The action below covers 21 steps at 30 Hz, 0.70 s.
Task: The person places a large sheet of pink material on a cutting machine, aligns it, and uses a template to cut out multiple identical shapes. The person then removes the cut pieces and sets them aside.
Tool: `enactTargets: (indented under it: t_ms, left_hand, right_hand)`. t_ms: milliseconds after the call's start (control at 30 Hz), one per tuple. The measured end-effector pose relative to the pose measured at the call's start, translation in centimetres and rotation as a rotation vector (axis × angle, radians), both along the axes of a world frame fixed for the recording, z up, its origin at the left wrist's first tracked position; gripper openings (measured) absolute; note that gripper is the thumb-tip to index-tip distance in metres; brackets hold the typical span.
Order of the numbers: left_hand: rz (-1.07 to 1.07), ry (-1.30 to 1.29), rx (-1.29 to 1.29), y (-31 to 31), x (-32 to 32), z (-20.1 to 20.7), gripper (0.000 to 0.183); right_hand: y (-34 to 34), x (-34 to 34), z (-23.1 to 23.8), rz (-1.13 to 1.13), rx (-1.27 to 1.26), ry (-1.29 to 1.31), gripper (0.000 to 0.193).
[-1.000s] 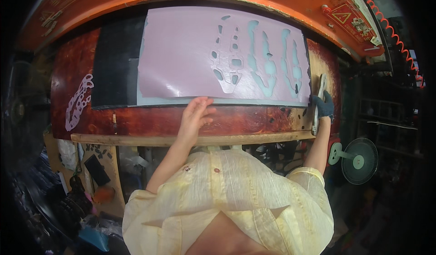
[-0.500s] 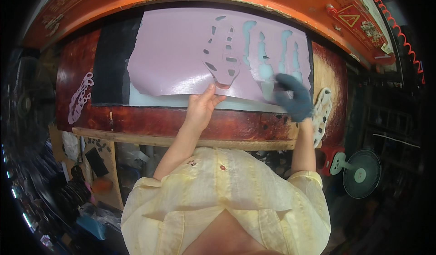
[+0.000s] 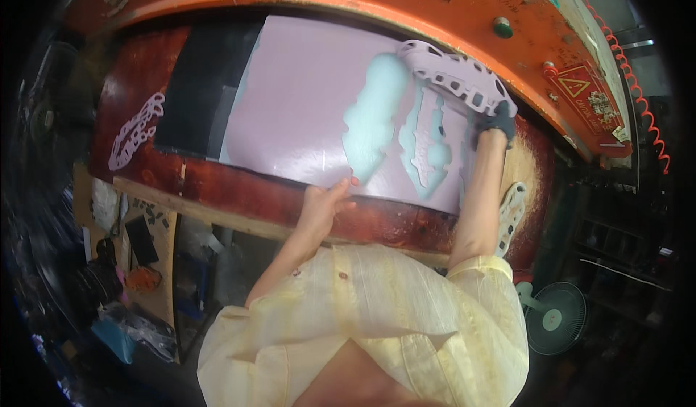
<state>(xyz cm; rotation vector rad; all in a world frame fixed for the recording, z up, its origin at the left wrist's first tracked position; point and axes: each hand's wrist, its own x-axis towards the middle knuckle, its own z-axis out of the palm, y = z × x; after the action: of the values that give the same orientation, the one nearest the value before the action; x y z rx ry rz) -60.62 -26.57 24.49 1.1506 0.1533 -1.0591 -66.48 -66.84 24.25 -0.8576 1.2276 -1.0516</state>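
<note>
Pinching the near end of a pink cutout, my gloved right hand holds it over the far right part of the pink sheet. Over on the sheet's near edge, my left hand has its fingers partly spread; whether that grip pinches anything, I can't tell. Progress check: one wide opening shows bare pale-blue backing, so I'd call that piece fully freed. Beside it, another opening has a pink strip inside. The sheet's left stretch looks uncut, so material remains. Another pink lattice lies on the worktop, far left.
</note>
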Motion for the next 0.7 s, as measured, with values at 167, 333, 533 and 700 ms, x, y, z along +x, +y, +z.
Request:
enactTargets:
  t_ms: [167, 333, 533, 700]
  left_hand:
    - [-0.463, -0.063, -0.007, 1.9, 0.8, 1.6, 0.035]
    - [-0.735, -0.42, -0.092, 1.7, 4.9, 4.3, 0.046]
    - [-0.297, 0.028, -0.133, -9.7, 13.7, 1.2, 0.043]
    - [-0.408, -0.129, -0.043, -13.8, 15.0, -0.8, 0.022]
  right_hand:
    - [3.7, -4.5, 4.8, 0.618, -0.303, 0.484, 0.029]
    - [15.1, -3.9, 7.4, 1.045, -0.718, 0.344, 0.021]
    - [21.2, -0.5, 6.2, 1.365, -1.155, 0.605, 0.02]
    - [16.6, 2.0, 4.9, 0.912, -0.119, 0.451, 0.026]
